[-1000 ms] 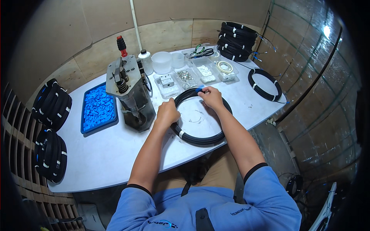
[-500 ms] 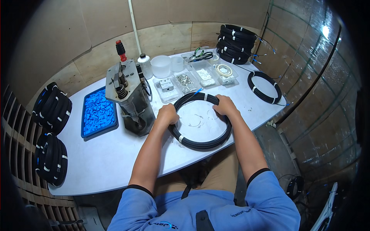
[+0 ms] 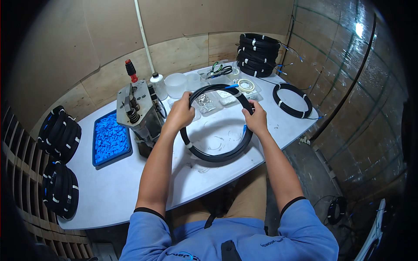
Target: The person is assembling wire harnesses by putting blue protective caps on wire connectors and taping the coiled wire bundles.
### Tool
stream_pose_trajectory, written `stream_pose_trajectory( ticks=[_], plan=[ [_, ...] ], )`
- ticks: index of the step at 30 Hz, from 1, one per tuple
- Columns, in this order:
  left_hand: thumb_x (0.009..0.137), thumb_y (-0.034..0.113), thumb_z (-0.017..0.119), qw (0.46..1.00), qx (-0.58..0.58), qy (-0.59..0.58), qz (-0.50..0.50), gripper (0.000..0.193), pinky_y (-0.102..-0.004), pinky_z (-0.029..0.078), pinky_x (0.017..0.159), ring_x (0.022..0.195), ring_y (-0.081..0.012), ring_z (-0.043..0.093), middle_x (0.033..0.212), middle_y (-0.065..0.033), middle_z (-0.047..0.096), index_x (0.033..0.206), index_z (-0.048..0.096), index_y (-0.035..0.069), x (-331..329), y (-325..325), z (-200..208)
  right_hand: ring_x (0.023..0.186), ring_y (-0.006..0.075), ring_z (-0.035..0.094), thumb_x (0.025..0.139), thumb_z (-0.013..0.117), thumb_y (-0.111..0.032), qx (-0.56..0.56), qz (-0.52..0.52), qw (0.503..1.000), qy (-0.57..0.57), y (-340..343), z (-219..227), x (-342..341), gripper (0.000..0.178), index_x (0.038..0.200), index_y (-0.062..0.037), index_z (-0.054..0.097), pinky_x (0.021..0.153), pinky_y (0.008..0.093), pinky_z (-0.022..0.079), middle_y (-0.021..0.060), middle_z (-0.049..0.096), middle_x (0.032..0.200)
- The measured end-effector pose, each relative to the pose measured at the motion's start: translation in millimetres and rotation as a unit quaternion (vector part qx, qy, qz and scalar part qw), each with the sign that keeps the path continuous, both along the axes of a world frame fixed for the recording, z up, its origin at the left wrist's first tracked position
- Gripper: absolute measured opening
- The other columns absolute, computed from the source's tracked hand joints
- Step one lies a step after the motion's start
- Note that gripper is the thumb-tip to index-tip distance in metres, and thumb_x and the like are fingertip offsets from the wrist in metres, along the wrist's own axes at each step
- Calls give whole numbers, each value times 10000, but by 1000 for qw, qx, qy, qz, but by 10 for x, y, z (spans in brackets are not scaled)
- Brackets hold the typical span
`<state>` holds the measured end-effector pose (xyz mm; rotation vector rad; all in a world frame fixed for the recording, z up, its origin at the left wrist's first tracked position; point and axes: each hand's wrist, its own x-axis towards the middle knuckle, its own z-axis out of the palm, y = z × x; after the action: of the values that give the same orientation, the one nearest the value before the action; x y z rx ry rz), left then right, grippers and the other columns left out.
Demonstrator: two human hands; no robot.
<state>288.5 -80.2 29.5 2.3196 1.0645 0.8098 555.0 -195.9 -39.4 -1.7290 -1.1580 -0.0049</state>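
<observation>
A coil of black cable point(image 3: 216, 157), bound with white ties, is gripped at both sides and tilted up off the white table point(image 3: 109, 191). My left hand point(image 3: 182, 112) is closed round its left side. On the right side my right hand point(image 3: 255, 116) has its fingers wrapped over the cable. One blue connector tip point(image 3: 231, 86) lies along the coil's upper edge; a second blue tip point(image 3: 244, 129) shows below my right hand. Through the ring, the tabletop and part of a clear tray of small metal parts point(image 3: 204, 103) are visible.
Left of the coil stands a metal hand press point(image 3: 138, 102) with a red-black handle, beside a tray of blue pieces point(image 3: 111, 137). Stacked cable coils point(image 3: 259, 54) stand at the back right, a single coil point(image 3: 292, 100) nearer. More coils point(image 3: 59, 130) hang past the left edge.
Both hands have raised the coil from the table, its far side lifted higher. A second blue tip now shows at its right side. The view has shifted slightly.
</observation>
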Motion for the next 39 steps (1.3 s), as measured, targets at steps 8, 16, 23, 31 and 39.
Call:
stream_pose_trajectory(
  ticks=[8,16,23,31,39],
  plan=[
    [819,-22,595,976,201,-13,-82,409,-456,489,827,926,-405,615,984,-224,638,1222,551,38,21,-177,565,1020,247,625,705,852,-263,4,139,987,81,-219,108,-31,798,1372,-80,455,833,371,530,145,613,1161],
    [825,14,579,970,222,43,-93,434,-473,498,825,945,-402,613,1013,-191,608,1250,529,85,135,-278,602,804,180,669,798,775,-144,161,79,981,-77,-528,602,-74,223,981,-28,720,699,295,522,88,694,881],
    [822,12,575,967,231,36,-105,412,-468,507,805,920,-393,623,996,-187,619,1228,549,78,281,-279,628,641,242,659,776,762,-101,125,22,976,-174,-508,450,-190,104,837,-31,716,585,333,523,107,676,760],
    [786,-9,610,977,190,63,-68,397,-452,484,847,976,-390,605,1013,-187,631,1180,597,42,344,-373,679,694,281,636,713,796,-136,167,-24,968,-188,-388,412,-198,273,911,-55,627,631,376,509,105,631,782],
    [776,74,665,980,159,43,-112,224,-462,501,767,858,-400,648,895,-220,670,980,613,-3,329,-214,707,749,171,607,757,780,-110,70,255,964,-34,-108,1061,-212,484,1200,-77,588,681,311,490,68,627,870]
  ],
)
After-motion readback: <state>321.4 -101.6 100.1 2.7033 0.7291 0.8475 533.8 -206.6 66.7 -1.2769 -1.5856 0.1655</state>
